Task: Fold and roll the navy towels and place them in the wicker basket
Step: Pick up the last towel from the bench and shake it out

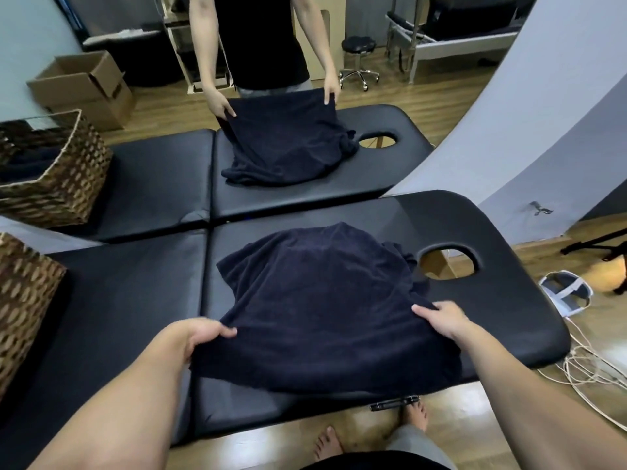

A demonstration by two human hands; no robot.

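Observation:
A navy towel [322, 300] lies rumpled over the right half of the black massage table [135, 300], its near edge lifted. My left hand [203, 334] pinches the towel's near left corner. My right hand [441, 317] grips the near right corner. Both corners are raised a little above the padding and the cloth sags between them, hanging over the table's front edge. The wicker basket [23, 307] stands at the table's far left end, only partly in view.
A big mirror behind the table repeats the scene: a reflected person, towel [288, 137] and basket [51, 171]. The table has a face hole [448, 262] at its right end. Cables [583, 368] and a white object lie on the wooden floor at right. My bare feet show below.

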